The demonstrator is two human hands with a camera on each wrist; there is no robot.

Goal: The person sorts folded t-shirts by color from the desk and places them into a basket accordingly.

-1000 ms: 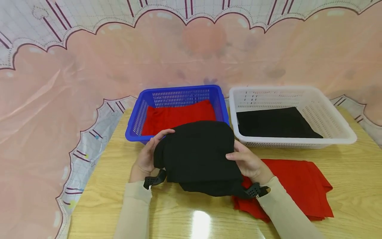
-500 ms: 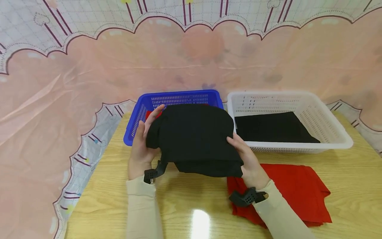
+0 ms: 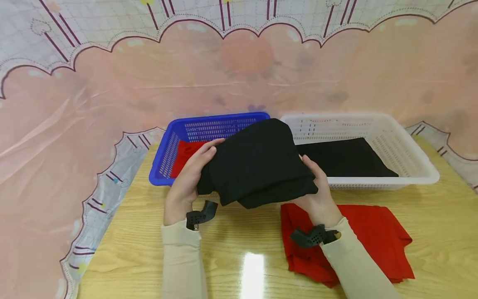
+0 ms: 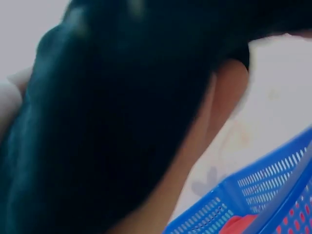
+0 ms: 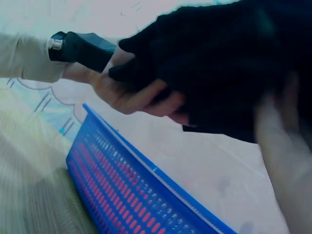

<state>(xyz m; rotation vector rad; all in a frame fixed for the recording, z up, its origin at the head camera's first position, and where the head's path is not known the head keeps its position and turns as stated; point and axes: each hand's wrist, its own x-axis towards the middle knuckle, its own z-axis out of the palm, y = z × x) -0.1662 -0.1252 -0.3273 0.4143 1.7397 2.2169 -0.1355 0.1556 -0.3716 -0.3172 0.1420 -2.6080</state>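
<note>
A folded black cloth (image 3: 257,164) hangs in the air between the two hands, above the table (image 3: 130,249). The left hand (image 3: 190,176) grips its left end, thumb and fingers curled about the edge; the right wrist view shows these fingers bent at its lower side. The right hand (image 3: 316,193) holds the other end, its thumb along the side; its remaining fingers are partly hidden and blurred.

The cloth's long axis runs side to side from hand to hand, slanting so that the right end sits a little higher in the head view, and a loose layer droops along the lower edge. It overlaps the right part of the blue basket (image 3: 220,124) from above; in the right wrist view it is apart from that basket's rim. The white basket (image 3: 377,181) lies beyond and to the right of the cloth, so the right hand is the nearer one to it, close to its near left corner, while the left hand is in front of the blue basket.

Both baskets stand side by side towards the table's far edge, red fabric (image 3: 184,153) in the blue one, a flat black piece (image 3: 336,160) in the white. A red folded stack (image 3: 373,238) lies on the table's right half, partly beneath the right forearm.
</note>
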